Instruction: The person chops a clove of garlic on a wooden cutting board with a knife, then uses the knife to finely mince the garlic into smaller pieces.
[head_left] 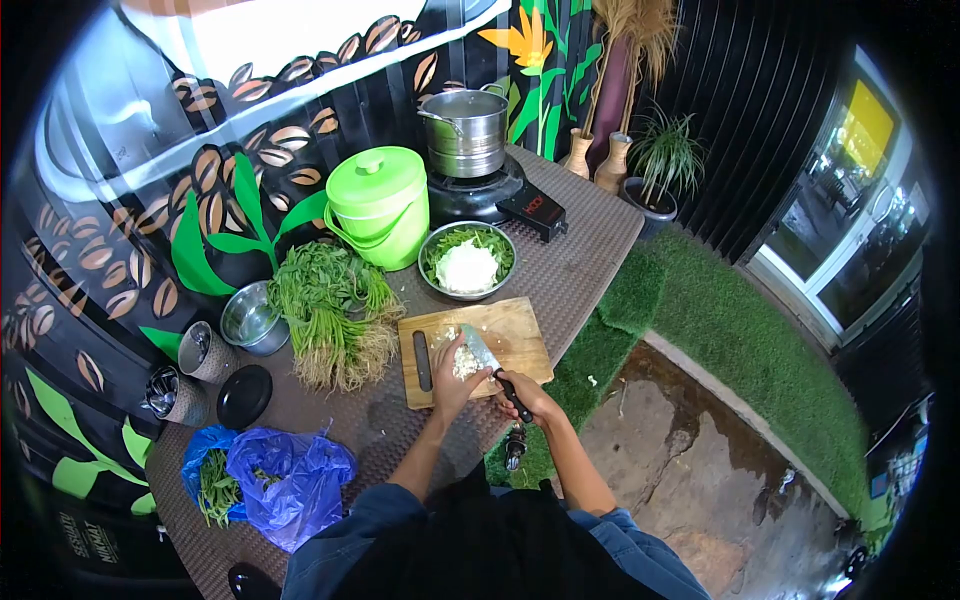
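My right hand [530, 397] is wrapped round the black handle of a kitchen knife [483, 352]. Its wide blade rests over a wooden cutting board [522, 335], pointing away from me. On the board, my left hand [456, 384] lies beside the blade with thumb and fingers apart, around chopped white pieces [465, 361] that look like garlic. Just beyond the board stands a metal bowl [452, 293] with cut green leaves [465, 238] and a white mound [468, 268] on top.
Leafy greens with roots [335, 310] lie left of the board, near an empty-looking metal bowl [253, 318]. Behind are a green lidded bucket [378, 205] and a steel pot [465, 135] on a portable stove [480, 200]. Blue plastic bags [295, 480] sit at front left.
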